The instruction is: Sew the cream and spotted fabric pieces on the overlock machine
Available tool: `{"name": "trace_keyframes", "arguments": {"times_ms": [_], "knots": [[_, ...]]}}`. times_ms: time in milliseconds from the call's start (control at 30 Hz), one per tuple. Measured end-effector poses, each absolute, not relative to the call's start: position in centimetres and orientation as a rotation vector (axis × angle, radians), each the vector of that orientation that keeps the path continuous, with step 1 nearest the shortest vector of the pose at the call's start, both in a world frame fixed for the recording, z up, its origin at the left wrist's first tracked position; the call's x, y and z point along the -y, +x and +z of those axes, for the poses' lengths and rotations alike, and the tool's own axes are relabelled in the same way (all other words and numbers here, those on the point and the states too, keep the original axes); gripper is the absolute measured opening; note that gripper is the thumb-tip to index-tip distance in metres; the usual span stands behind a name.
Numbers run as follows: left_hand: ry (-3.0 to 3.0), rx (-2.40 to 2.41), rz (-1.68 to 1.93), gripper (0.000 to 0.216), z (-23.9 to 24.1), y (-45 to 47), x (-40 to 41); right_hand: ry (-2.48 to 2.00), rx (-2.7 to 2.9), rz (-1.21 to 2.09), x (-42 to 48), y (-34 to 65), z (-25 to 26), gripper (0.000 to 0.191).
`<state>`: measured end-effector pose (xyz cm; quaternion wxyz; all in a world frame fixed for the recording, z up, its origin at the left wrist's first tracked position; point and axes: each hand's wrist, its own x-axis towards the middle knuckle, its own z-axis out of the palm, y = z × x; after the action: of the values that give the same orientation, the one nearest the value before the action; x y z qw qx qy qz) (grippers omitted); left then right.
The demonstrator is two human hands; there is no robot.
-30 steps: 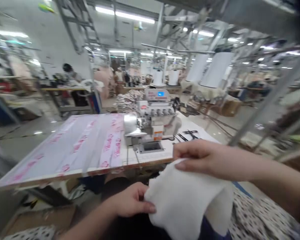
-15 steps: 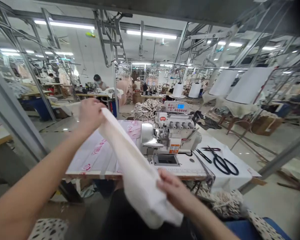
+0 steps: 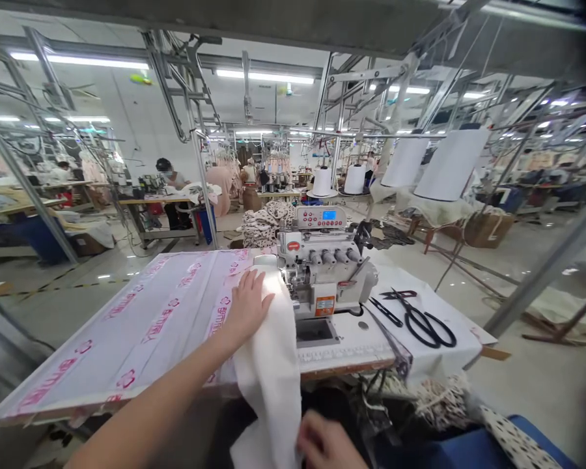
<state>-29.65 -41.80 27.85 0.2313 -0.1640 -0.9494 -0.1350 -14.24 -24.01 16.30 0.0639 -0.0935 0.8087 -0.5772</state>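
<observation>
A long white cloth piece (image 3: 276,365) runs from the overlock sewing machine (image 3: 322,267) down over the table's front edge. My left hand (image 3: 248,303) lies flat on its upper end, close beside the machine's presser area, fingers stretched out and slightly apart. Low in the view, my right hand (image 3: 329,443) is curled at the cloth's right edge near its hanging end. The fingers there are bent closed at that edge, and the fingertips are partly hidden. Beneath my left arm spreads a table cover (image 3: 151,312) with pink print.
Black-handled scissors (image 3: 427,322) and black thread snips (image 3: 387,311) lie right of the machine on white cloth. Large white thread cones (image 3: 452,163) stand at the right. Behind the machine is a spotted fabric heap (image 3: 264,225). A co-worker (image 3: 170,179) sits at a table farther back.
My left hand has come down from the air and now lies on the cloth at the machine. My right hand has moved lower. The cloth now hangs off the table front; the view has shifted.
</observation>
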Motion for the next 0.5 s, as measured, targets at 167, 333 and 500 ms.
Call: {"name": "trace_keyframes", "arguments": {"times_ms": [167, 333, 500], "knots": [[-0.609, 2.659, -0.347, 0.027, 28.5, -29.0, 41.5, -0.159, -2.593, -2.038, 24.1, -21.0, 19.3, 0.042], [-0.618, 2.671, -0.3, 0.029, 29.5, -30.6, 41.3, -0.297, -2.233, -2.063, 28.0, -22.5, 19.0, 0.02], [-0.888, 2.76, -0.401, 0.041, 28.2, -28.6, 42.2, -0.277, -1.862, -2.135, 30.7, -18.0, 15.0, 0.026]]}}
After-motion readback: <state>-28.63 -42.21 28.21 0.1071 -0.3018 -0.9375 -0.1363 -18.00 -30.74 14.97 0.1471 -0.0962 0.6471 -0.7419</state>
